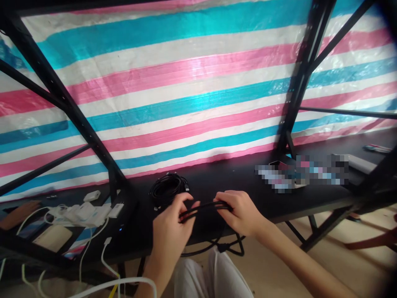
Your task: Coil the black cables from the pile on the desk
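Observation:
Stretched between my two hands is a black cable point(205, 205), folded into a few strands side by side. My left hand point(175, 221) grips one end of the strands between thumb and fingers. At the other end, the fingers of my right hand point(237, 211) are wrapped round them. More of the black cable hangs in loops below my hands, over the table's front edge and above my lap. Just behind my left hand, a coiled bundle of black cables point(169, 188) with plugs lies on the black table point(207, 176).
White chargers and a power strip point(89, 213) with white cables lie at the left, beside another person's hand point(20, 214). Black metal frame posts point(74, 111) stand on both sides. Blurred items and a phone point(281, 165) lie at the right. A striped sheet point(192, 82) hangs behind.

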`<state>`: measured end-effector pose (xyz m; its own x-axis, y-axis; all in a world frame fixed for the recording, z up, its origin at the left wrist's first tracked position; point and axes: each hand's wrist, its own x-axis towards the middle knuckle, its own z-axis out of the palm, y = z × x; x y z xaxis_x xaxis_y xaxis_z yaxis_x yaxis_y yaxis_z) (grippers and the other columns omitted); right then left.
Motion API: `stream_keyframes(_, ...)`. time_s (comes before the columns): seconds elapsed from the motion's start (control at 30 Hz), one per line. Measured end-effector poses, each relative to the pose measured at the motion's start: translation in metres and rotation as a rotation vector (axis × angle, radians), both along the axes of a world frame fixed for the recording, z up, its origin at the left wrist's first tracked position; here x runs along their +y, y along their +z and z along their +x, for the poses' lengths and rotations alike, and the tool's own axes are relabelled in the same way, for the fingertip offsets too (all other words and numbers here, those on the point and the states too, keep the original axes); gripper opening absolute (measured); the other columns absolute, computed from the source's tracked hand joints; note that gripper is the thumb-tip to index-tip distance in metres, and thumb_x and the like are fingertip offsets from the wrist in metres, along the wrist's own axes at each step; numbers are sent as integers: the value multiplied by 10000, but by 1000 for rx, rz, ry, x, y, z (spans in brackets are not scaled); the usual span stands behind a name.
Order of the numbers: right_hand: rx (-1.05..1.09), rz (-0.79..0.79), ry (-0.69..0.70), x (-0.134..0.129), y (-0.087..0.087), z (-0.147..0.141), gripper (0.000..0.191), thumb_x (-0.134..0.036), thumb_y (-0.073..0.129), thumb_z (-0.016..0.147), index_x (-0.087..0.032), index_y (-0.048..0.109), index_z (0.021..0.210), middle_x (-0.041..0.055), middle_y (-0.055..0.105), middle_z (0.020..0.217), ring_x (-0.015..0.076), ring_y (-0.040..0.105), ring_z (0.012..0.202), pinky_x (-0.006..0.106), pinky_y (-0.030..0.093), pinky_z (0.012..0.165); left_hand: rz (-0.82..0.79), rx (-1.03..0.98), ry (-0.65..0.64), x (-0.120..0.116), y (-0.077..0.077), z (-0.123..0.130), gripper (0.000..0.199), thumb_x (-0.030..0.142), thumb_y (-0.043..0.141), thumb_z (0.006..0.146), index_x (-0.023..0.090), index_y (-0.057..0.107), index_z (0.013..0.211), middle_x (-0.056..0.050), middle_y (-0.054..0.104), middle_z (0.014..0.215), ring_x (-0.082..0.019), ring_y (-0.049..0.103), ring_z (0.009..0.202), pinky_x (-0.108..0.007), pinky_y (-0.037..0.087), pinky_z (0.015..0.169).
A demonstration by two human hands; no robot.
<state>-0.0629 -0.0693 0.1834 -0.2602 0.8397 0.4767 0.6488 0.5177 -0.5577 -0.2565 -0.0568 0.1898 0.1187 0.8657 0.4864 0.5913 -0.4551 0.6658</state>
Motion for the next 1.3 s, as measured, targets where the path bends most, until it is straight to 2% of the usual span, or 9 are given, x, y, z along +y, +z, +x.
stream_keyframes(0.13,-51,50,-28,-5,9,-1,111,-210,551,710,-183,460,652,-17,469,595,126,419,592,245,257,544,-205,23,-135,-5,-1,8,477,406,539,781,157,419,392,33,290,405,-74,270,428,-239,173,438)
stream_keyframes(0.3,26,-102,77,3,4,18,194,-105,552,682,-199,562,852,37,568,1005,158,542,865,256,412,717,-363,-262,-138,-4,5,0,524,434,563,735,186,221,425,43,168,469,-62,167,463,-236,132,437)
stream_keyframes(0.5,224,-280,208,4,-16,29,611,-139,625,681,-257,455,1256,75,388,1331,205,467,1145,350,398,970,-441,-382,-170,0,-2,-7,537,418,592,711,203,162,472,59,105,502,-48,104,458,-239,76,426)
stream_keyframes(0.63,165,-400,227,-1,-20,30,812,-196,719,605,-263,376,1337,76,397,1322,243,359,1252,413,308,1063,-490,-518,-125,5,-5,-8,536,419,637,671,212,183,475,82,121,452,-38,123,415,-229,73,402)
stream_keyframes(0.77,179,-440,276,-1,-33,28,835,-189,728,573,-223,380,1332,90,484,1265,234,492,1131,373,419,964,-536,-663,-54,6,3,-6,533,417,691,620,201,239,438,101,164,386,-20,121,361,-220,37,378)
stream_keyframes(0.93,280,-283,-5,7,-50,21,400,-260,682,660,-158,589,1035,39,640,855,175,599,755,276,493,694,-503,-824,-12,13,11,-15,599,440,692,651,204,190,423,107,168,321,-15,130,301,-224,38,355)
stream_keyframes(1.03,349,-303,-123,11,-51,15,274,-346,645,716,-144,633,902,-2,584,613,135,541,529,230,433,490,-620,-755,-83,17,8,-19,551,460,688,647,204,256,420,108,197,307,-16,138,284,-226,31,350)
stream_keyframes(1.13,367,-253,-186,12,-50,9,257,-364,632,735,-137,633,856,24,608,643,146,570,573,231,447,524,-698,-599,-105,19,4,-18,359,441,708,600,176,483,512,118,237,319,-21,154,290,-213,29,359)
stream_keyframes(1.3,238,-328,25,16,-51,15,480,-370,701,694,-146,572,1098,40,638,795,163,603,684,260,503,616,-585,-410,-78,18,3,-17,311,418,658,633,150,547,522,95,266,378,-32,197,350,-204,89,382)
